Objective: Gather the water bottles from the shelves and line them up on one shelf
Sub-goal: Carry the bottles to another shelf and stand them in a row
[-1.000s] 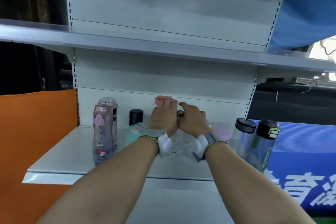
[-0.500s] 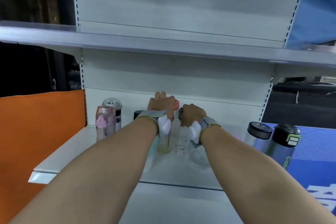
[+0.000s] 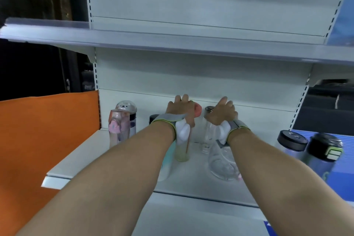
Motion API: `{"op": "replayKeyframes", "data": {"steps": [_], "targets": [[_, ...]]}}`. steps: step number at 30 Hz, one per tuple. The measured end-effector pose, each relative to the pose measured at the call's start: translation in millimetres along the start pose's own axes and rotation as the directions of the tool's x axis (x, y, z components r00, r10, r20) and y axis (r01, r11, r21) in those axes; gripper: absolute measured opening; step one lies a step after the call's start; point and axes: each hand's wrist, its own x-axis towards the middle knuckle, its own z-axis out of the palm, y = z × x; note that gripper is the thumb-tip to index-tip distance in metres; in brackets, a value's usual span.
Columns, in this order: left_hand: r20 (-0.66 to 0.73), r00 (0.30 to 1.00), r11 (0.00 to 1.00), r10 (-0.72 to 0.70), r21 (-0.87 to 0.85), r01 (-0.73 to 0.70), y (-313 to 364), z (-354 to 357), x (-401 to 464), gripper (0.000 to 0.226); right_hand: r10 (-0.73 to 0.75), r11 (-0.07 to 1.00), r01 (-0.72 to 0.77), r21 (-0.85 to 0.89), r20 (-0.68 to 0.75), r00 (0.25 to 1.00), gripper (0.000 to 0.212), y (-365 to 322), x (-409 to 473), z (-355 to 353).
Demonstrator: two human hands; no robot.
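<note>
Several water bottles stand on the lower white shelf (image 3: 80,161). My left hand (image 3: 181,110) is closed around the top of a clear bottle with a pink lid (image 3: 197,109) and yellowish base. My right hand (image 3: 222,113) rests on the top of a clear bottle with a dark metal lid (image 3: 208,110), fingers partly spread. A round clear bottle (image 3: 223,165) sits under my right wrist. A pink bottle with a bear-shaped cap (image 3: 122,120) stands at the left, a teal bottle (image 3: 166,163) lies behind my left forearm, and two dark-lidded grey bottles (image 3: 293,143) (image 3: 325,153) stand at the right.
An upper shelf (image 3: 172,42) runs across above the bottles with nothing on it. An orange panel (image 3: 38,130) borders the left side and a blue printed panel (image 3: 342,168) the right. A small black-capped bottle (image 3: 153,118) peeks out behind my left wrist.
Both hands have reached further back onto the bottle tops and moved apart. The pink-lidded bottle and the metal-lidded bottle now stand with a gap between them. My view has moved closer.
</note>
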Motion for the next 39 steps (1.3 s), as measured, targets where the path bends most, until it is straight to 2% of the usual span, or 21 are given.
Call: {"op": "replayKeyframes", "data": {"steps": [2, 3, 5, 6, 8, 9, 11, 12, 14, 15, 17, 20, 23, 26, 28, 30, 34, 36, 39], "targets": [[0.015, 1.0, 1.0, -0.007, -0.03, 0.008, 1.1, 1.5, 2.9, 0.064, 0.046, 0.999, -0.046, 0.003, -0.101, 0.994, 0.065, 3.7, -7.6, -11.7], [0.007, 1.0, 0.998, -0.02, -0.059, 0.02, 0.1, 2.4, 4.0, 0.065, 0.028, 0.999, -0.03, -0.029, -0.06, 0.998, 0.058, 3.9, -9.5, -20.0], [0.029, 0.998, 0.985, -0.06, -0.163, 0.064, 2.6, 4.5, 3.1, 0.067, -0.036, 0.991, 0.051, -0.126, 0.116, 0.993, 0.051, 17.4, -15.1, -33.9], [0.057, 0.995, 0.971, -0.077, -0.222, 0.088, 3.6, 4.2, 2.4, 0.069, -0.066, 0.983, 0.107, -0.15, 0.254, 0.965, 0.045, 24.9, -20.0, -40.2], [0.109, 0.992, 0.945, -0.066, -0.313, 0.097, 8.1, 1.0, 1.3, 0.072, -0.155, 0.978, 0.202, -0.042, 0.498, 0.853, 0.032, 45.8, -26.7, -46.9], [0.115, 0.992, 0.938, -0.05, -0.336, 0.087, 10.5, -0.6, 0.5, 0.074, -0.196, 0.976, 0.216, 0.029, 0.555, 0.809, 0.029, 54.5, -31.0, -48.7], [0.099, 0.995, 0.935, -0.023, -0.35, 0.057, 16.3, -2.6, -1.4, 0.078, -0.247, 0.956, 0.293, 0.006, 0.552, 0.796, 0.031, 64.9, -39.1, -50.6], [0.094, 0.995, 0.933, -0.017, -0.356, 0.05, 19.5, -2.4, -2.8, 0.079, -0.258, 0.944, 0.329, -0.035, 0.544, 0.798, 0.043, 65.3, -41.8, -49.9], [0.09, 0.996, 0.925, -0.025, -0.376, 0.057, 25.5, -1.8, -6.1, 0.08, -0.265, 0.933, 0.351, -0.078, 0.51, 0.818, 0.085, 65.4, -46.0, -48.6], [0.084, 0.996, 0.921, -0.035, -0.384, 0.064, 26.9, -1.5, -7.6, 0.08, -0.265, 0.938, 0.339, -0.069, 0.488, 0.832, 0.099, 63.6, -48.3, -48.7], [0.073, 0.996, 0.909, -0.061, -0.409, 0.085, 27.5, -0.5, -12.7, 0.079, -0.219, 0.965, 0.26, -0.038, 0.435, 0.873, 0.11, 60.4, -52.1, -48.7], [0.058, 0.992, 0.889, -0.113, -0.439, 0.127, 24.0, -0.1, -17.6, 0.076, -0.115, 0.988, 0.143, -0.056, 0.348, 0.93, 0.103, 56.5, -59.4, -41.0], [0.054, 0.986, 0.87, -0.157, -0.465, 0.164, 21.6, -2.6, -24.0, 0.074, -0.12, 0.993, 0.12, 0.019, 0.285, 0.951, 0.09, 62.1, -67.2, -29.6], [0.08, 0.983, 0.842, -0.168, -0.507, 0.185, 18.8, -3.4, -26.6, 0.077, -0.173, 0.985, 0.158, 0.07, 0.409, 0.896, 0.081, 69.0, -70.4, -41.3], [0.076, 0.984, 0.821, -0.159, -0.544, 0.174, 17.6, -2.8, -27.5, 0.078, -0.217, 0.975, 0.208, 0.074, 0.494, 0.842, 0.065, 73.7, -70.2, -53.0], [0.058, 0.988, 0.812, -0.146, -0.564, 0.153, 17.5, -2.0, -29.0, 0.076, -0.235, 0.971, 0.225, 0.077, 0.469, 0.851, 0.059, 77.6, -70.4, -52.6], [0.081, 0.987, 0.801, -0.136, -0.577, 0.158, 22.5, -4.8, -31.3, 0.073, -0.174, 0.97, 0.115, 0.214, 0.28, 0.944, 0.086, 77.8, -82.5, -27.5], [0.102, 0.984, 0.788, -0.149, -0.588, 0.181, 22.8, -4.8, -31.1, 0.072, -0.153, 0.96, 0.098, 0.26, 0.199, 0.968, 0.092, 76.7, -90.2, -14.1], [0.118, 0.982, 0.776, -0.146, -0.602, 0.187, 20.0, -2.8, -32.4, 0.077, -0.154, 0.947, 0.082, 0.309, 0.214, 0.965, 0.105, 75.7, -94.5, -5.8]]}}
